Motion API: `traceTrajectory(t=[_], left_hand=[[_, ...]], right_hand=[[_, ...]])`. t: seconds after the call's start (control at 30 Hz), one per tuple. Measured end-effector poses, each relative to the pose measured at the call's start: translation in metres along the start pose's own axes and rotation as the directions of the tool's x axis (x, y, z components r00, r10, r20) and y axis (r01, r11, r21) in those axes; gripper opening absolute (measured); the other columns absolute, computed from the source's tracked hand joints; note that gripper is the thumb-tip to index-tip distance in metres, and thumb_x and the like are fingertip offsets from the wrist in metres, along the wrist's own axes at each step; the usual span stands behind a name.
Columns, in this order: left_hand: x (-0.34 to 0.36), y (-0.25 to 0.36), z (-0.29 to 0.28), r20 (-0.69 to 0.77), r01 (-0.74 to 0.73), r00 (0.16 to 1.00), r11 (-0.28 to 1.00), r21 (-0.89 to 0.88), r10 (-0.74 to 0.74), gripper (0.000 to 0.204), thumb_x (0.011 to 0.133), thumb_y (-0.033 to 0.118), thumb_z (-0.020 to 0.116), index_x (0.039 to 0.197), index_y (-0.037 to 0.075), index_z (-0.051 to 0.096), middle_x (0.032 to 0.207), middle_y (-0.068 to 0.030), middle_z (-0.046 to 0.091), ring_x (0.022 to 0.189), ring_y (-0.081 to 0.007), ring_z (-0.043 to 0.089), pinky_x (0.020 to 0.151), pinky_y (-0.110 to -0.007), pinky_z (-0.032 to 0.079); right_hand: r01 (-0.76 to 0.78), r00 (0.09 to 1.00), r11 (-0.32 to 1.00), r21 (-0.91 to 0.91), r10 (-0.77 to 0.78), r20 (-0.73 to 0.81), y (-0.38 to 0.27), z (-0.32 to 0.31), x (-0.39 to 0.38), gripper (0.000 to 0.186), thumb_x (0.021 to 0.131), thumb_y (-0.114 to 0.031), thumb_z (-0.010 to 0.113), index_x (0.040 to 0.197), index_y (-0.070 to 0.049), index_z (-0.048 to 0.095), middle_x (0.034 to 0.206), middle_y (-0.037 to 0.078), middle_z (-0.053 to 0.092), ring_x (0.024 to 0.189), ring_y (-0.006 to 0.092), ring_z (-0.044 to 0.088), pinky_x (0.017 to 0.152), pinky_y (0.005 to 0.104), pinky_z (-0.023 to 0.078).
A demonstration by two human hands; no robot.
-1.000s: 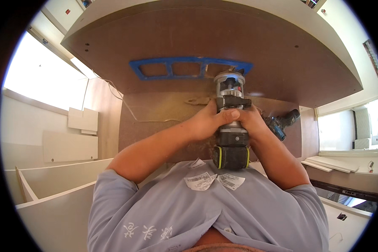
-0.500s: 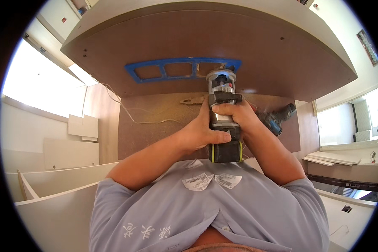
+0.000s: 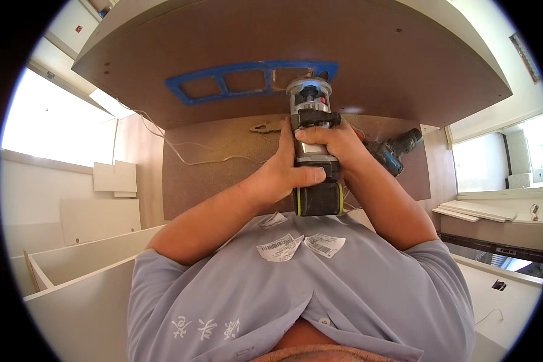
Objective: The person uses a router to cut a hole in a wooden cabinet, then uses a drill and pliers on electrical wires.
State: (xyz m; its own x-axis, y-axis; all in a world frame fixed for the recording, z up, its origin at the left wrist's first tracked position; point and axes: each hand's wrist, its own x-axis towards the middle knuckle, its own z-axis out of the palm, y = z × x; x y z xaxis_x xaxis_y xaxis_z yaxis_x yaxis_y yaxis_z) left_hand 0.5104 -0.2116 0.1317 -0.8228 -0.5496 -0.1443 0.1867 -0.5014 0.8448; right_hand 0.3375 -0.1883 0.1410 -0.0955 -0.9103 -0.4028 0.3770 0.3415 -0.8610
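Both my hands are closed around a cordless trim router, a silver and black tool with a battery pack at its near end. My left hand wraps its left side, thumb across the black housing. My right hand grips the right side, thumb over the silver barrel. The router's clear base is against a brown panel, over the right-hand opening of a blue template frame. That frame has three rectangular openings and lies flat on the panel. The router's bit is hidden.
Below the panel, a lower brown surface carries sawdust, a white cable and pliers. To the right of my right hand lies a cordless drill. White boards lean at the left; more boards lie at the right.
The panel, the template frame and the router in my hands all appear slightly higher and further left in the picture. My grip on the router is unchanged.
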Motion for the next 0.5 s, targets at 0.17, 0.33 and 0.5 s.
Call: traceTrajectory(t=[0.17,0.33,0.5], left_hand=[[0.001,0.005,0.009,-0.07,0.045,0.996,0.995,-0.09,-0.051,0.113,0.075,0.014,0.079,0.163,0.019,0.008,0.147,-0.0152,0.043,0.132,-0.028,0.055,0.108,-0.045,0.054],[0.003,0.003,0.007,-0.071,0.003,0.997,0.999,-0.032,-0.005,0.117,0.075,0.011,0.078,0.163,0.014,0.001,0.145,-0.0174,0.044,0.132,-0.0297,0.055,0.109,-0.047,0.053],[-0.001,0.011,0.009,-0.073,0.035,0.997,0.999,-0.028,-0.037,0.12,0.077,0.011,0.078,0.163,0.009,-0.005,0.144,-0.0201,0.043,0.132,-0.0302,0.054,0.109,-0.046,0.052]], right_hand=[[0.015,0.999,0.999,-0.033,-0.016,-0.032,-0.003,0.005,-0.002,0.035,0.079,-0.007,0.083,0.111,-0.001,0.069,0.098,0.011,0.073,0.085,0.0242,0.072,0.076,0.0417,0.06],[-0.021,1.0,1.0,0.013,0.021,-0.019,-0.004,0.004,-0.005,0.033,0.08,-0.006,0.082,0.111,-0.002,0.07,0.097,0.011,0.073,0.084,0.0233,0.072,0.077,0.0413,0.06],[-0.014,1.0,1.0,-0.01,0.014,-0.019,-0.003,0.003,-0.002,0.031,0.08,-0.004,0.081,0.109,-0.001,0.07,0.096,0.01,0.073,0.083,0.0227,0.072,0.075,0.0406,0.06]])
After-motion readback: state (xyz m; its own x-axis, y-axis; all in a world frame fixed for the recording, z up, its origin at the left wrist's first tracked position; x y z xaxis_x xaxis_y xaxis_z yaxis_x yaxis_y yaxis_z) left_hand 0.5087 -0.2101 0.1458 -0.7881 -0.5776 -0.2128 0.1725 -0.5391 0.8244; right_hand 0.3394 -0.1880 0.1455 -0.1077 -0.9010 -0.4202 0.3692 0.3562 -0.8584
